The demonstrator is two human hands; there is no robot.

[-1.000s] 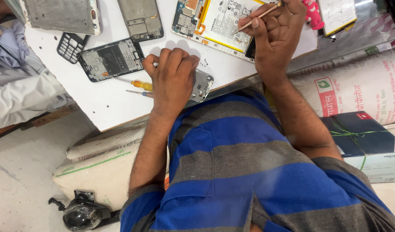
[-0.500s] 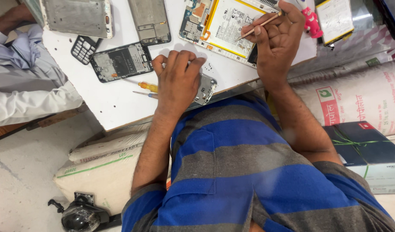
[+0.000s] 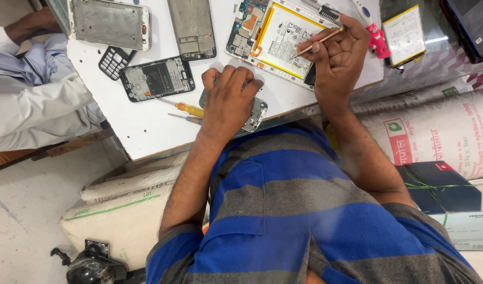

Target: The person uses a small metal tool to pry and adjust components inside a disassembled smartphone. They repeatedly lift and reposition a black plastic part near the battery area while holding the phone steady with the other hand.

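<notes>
1. On the white work board (image 3: 146,131), left hand (image 3: 228,102) lies palm down, fingers spread and pressing a small metal phone frame (image 3: 256,114) flat near the board's front edge — a hold-down, not a closed grip.
2. Right hand (image 3: 338,55) is curled shut around a thin wooden-looking stick tool (image 3: 319,42), pinched pen-style; its tip rests on the yellow-edged battery (image 3: 283,39) of the opened phone (image 3: 262,37).
3. Done so far, judging by the layout: back cover is off, battery and circuit board are exposed, and the other stripped frames (image 3: 110,23) and the dark screen frame (image 3: 156,79) lie apart at top left.
4. Left, as I read it: battery sits seated in its bay — not lifted.
5. Yellow-handled screwdriver (image 3: 186,108) lies unused just left of the left hand, second driver beside it.
6. Another person's sleeve (image 3: 36,100) shows at far left, not involved.
</notes>
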